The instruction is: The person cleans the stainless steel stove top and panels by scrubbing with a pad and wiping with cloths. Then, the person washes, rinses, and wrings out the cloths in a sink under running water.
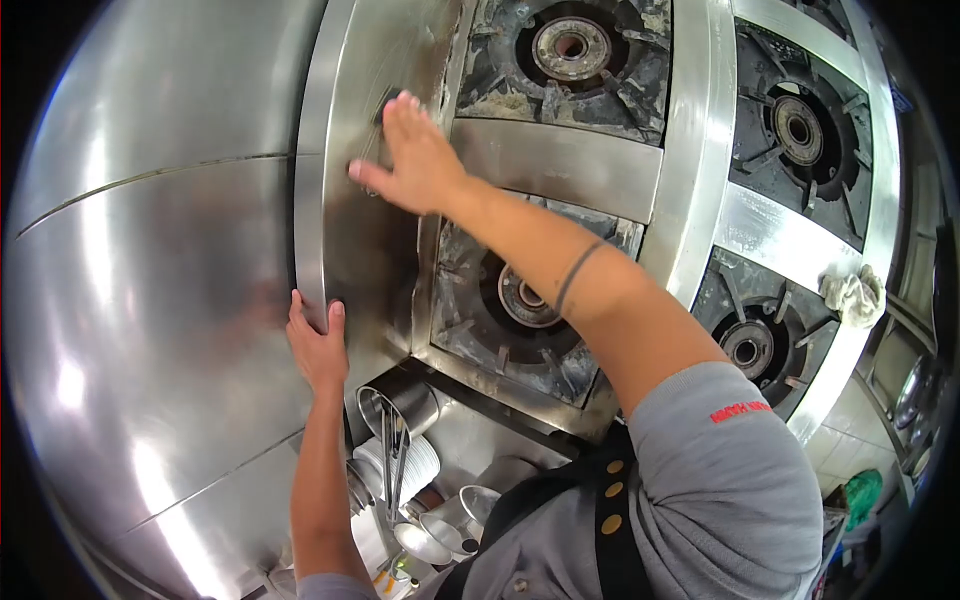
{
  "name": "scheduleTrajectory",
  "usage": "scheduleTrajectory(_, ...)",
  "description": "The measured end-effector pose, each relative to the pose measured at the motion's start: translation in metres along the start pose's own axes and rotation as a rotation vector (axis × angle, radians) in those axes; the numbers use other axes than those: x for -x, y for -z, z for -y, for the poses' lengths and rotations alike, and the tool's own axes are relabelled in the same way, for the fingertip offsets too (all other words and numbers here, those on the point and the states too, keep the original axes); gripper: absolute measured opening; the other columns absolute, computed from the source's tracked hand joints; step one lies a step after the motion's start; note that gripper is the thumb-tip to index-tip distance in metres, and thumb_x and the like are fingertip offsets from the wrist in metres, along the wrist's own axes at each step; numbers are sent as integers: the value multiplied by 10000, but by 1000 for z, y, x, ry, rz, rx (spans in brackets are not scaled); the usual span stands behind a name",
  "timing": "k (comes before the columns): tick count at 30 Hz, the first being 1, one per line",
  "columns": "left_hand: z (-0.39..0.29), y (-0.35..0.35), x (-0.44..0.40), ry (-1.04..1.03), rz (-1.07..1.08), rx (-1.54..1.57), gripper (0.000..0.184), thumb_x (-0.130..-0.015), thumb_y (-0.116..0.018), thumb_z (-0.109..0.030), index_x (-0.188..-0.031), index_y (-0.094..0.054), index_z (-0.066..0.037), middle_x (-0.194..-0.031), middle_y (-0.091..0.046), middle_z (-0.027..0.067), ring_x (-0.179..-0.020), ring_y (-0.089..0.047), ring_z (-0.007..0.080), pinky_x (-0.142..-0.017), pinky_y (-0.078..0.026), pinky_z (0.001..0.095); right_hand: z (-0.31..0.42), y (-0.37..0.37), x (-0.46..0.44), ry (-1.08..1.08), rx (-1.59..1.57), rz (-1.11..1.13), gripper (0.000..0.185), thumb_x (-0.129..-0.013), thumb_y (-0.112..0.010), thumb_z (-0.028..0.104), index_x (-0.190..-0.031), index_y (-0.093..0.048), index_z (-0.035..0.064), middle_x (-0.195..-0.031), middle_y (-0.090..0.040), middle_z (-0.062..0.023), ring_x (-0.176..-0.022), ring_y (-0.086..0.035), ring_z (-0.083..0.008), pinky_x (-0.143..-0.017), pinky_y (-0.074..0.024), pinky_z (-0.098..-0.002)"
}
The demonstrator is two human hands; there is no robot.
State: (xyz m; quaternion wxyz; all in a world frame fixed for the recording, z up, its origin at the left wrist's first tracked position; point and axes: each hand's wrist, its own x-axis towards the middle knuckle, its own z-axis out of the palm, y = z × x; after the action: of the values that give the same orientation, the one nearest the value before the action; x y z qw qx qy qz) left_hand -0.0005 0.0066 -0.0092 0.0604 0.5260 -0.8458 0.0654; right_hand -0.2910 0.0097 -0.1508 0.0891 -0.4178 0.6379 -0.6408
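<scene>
And here's the right hand [412,165] stretched flat over the steel panel [385,50] beside the burners, fingers nearly together, thumb spread wide; a small dark object [390,97] peeks out right at the fingertips, mostly hidden beneath them. Lower down, the left hand [320,345] sits at the panel's raised edge [311,220], thumb and fingers apart; whether they clamp it, there's no telling. Red lettering runs across the grey sleeve [725,470], too skewed to read surely.
</scene>
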Motion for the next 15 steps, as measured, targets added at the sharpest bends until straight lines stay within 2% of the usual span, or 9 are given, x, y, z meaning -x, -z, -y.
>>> scheduleTrajectory(2,-5,2,-1,21,14,-20,837,-909,-657,-603,-1538,-418,-105,-1278,-571,173,-1180,-560,361,-1011,-449,457,5,5,2,-68,-53,-44,1059,-944,-506,661,-1484,-269,-220,-1569,-200,-447,-1502,-216,-530,-1254,-172,-516)
scheduleTrajectory(4,-2,0,-5,5,-1,-33,843,-904,-655,-615,-1537,-420,-110,-1277,-572,171,-1168,-567,361,-1002,-454,461,29,-4,26,-45,-42,78,1033,-954,-515,631,-1480,-268,-223,-1567,-206,-446,-1507,-216,-516,-1254,-187,-501)
scheduleTrajectory(6,-4,-1,-1,13,-2,-54,849,-900,-653,-626,-1537,-422,-115,-1276,-572,168,-1156,-574,361,-994,-459,464,14,-7,29,36,3,130,995,-964,-544,570,-1481,-251,-229,-1572,-200,-441,-1514,-205,-505,-1260,-178,-480)
scheduleTrajectory(8,-16,9,0,104,53,-48,859,-887,-656,-643,-1537,-425,-130,-1274,-574,164,-1148,-585,358,-988,-466,467,-21,-16,0,-182,35,-124,907,-970,-556,511,-1435,-323,-231,-1539,-267,-446,-1474,-299,-509,-1223,-280,-481)
scheduleTrajectory(10,-7,6,-3,52,23,-60,859,-886,-658,-644,-1538,-425,-135,-1272,-575,165,-1152,-587,359,-992,-467,467,-24,7,-23,-366,-24,-56,720,-974,-565,463,-1429,-450,-83,-1478,-426,-382,-1372,-449,-490,-1123,-402,-504)
scheduleTrajectory(11,-1,2,-2,20,15,-72,860,-884,-660,-645,-1538,-425,-139,-1270,-575,167,-1156,-589,360,-997,-468,467,-26,21,-27,-356,-23,-63,720,-974,-565,463,-1429,-450,-83,-1478,-426,-382,-1372,-449,-490,-1123,-402,-504)
scheduleTrajectory(13,-5,3,-2,32,8,-68,861,-882,-660,-647,-1538,-425,-139,-1277,-574,171,-1163,-587,365,-1001,-468,469,-31,40,-34,-419,-13,112,511,-934,-667,278,-1355,-547,15,-1377,-553,-320,-1249,-553,-477,-1031,-466,-517)
scheduleTrajectory(14,-5,4,-1,43,18,-74,863,-881,-660,-649,-1537,-426,-139,-1283,-573,175,-1170,-585,370,-1006,-468,471,-33,37,-35,-408,-19,114,511,-934,-667,278,-1355,-547,15,-1377,-553,-320,-1249,-553,-477,-1031,-466,-517)
scheduleTrajectory(15,-5,4,-1,48,5,-79,863,-881,-660,-649,-1537,-426,-139,-1283,-573,175,-1170,-585,370,-1006,-468,471,-34,31,-35,-351,33,-107,523,-894,-701,182,-1364,-542,19,-1326,-578,-312,-1215,-572,-475,-1021,-477,-504)
